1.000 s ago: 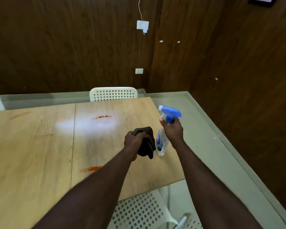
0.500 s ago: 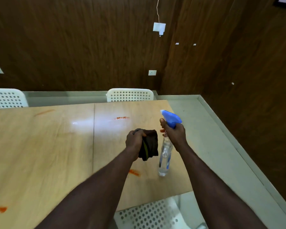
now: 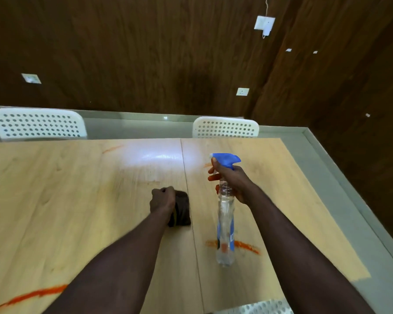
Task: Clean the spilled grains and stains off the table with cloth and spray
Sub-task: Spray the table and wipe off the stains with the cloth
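Observation:
My left hand (image 3: 162, 199) grips a dark folded cloth (image 3: 182, 211) above the middle of the light wooden table (image 3: 55, 200). My right hand (image 3: 233, 181) holds a clear spray bottle (image 3: 225, 223) by the neck, below its blue trigger head (image 3: 226, 159), with the bottle hanging above the table. An orange-red stain (image 3: 243, 245) lies under the bottle's lower end. Another long orange stain (image 3: 30, 296) runs along the near left. Fainter orange marks sit at the far left (image 3: 112, 148) and behind my right hand (image 3: 207, 165).
Two white perforated chairs (image 3: 39, 125) (image 3: 226, 128) stand at the table's far side. Another white perforated chair (image 3: 256, 308) shows at the near edge. A pale green floor (image 3: 327, 177) borders the table on the right, before dark wood-panelled walls.
The view has swung left and closer over the table. My left hand with the cloth has dropped toward the tabletop. The bottle stays in my right hand, above the orange stain.

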